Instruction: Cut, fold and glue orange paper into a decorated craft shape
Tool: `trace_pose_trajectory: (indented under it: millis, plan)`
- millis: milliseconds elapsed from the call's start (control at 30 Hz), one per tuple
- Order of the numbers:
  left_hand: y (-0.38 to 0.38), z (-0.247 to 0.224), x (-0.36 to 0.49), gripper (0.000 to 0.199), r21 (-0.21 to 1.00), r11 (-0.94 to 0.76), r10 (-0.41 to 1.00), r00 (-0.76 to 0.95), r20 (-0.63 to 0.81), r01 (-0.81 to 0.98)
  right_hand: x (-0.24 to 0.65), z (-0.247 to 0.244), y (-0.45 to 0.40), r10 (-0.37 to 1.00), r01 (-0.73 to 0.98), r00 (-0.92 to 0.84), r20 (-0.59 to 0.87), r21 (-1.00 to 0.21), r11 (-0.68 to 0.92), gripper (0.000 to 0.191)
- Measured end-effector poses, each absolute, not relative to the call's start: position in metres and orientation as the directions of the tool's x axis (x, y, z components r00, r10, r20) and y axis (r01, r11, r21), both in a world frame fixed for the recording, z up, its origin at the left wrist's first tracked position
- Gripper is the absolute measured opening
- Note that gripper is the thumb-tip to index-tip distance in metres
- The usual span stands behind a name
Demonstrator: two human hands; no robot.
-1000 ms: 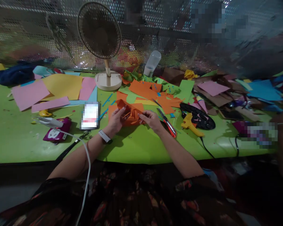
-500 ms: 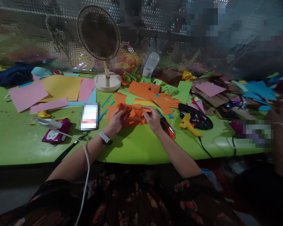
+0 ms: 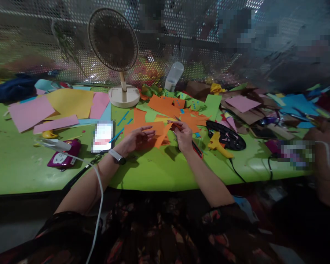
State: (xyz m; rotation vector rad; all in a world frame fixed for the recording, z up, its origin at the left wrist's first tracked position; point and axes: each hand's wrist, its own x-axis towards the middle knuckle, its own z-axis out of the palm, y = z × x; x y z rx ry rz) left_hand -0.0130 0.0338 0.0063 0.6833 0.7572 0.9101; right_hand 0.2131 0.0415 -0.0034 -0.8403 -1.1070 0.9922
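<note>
My right hand (image 3: 184, 135) pinches a folded orange paper piece (image 3: 162, 137) by its upper right end, just over the table. My left hand (image 3: 134, 140) is to its left, fingers apart and holding nothing. Below both hands lies an orange paper sheet (image 3: 130, 127), partly covered. Beside my right wrist a red-and-black cutter (image 3: 197, 149) rests on the table, its far end hidden behind the hand. More cut orange paper (image 3: 194, 121) is spread beyond my right hand. Thin blue paper strips (image 3: 123, 118) lie past my left hand.
A white-based fan (image 3: 123, 97) stands at the back. To the left are a phone (image 3: 103, 135) and a magenta power strip (image 3: 63, 161) with a white cable. A yellow glue gun (image 3: 219, 146) leans on a black tray (image 3: 238, 142). At far right is another person's hand (image 3: 323, 134).
My left hand has let go of the orange paper piece and opened. My right hand now holds it alone, a little to the right, and the piece hangs at a slant.
</note>
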Motion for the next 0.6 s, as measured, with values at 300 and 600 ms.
trace_pose_trajectory:
  millis: [300,600]
  plan:
    - [0.011,0.007,0.014,0.024,0.757,0.479,0.845,0.465,-0.262,-0.444,0.202,-0.004,0.03,0.978,-0.287,-0.11,0.175,-0.948,0.137,0.033]
    - [0.005,0.011,0.018,0.048,0.793,0.303,0.953,0.184,-0.241,-0.529,0.205,-0.007,0.037,0.984,-0.019,0.01,0.177,-0.984,0.177,0.045]
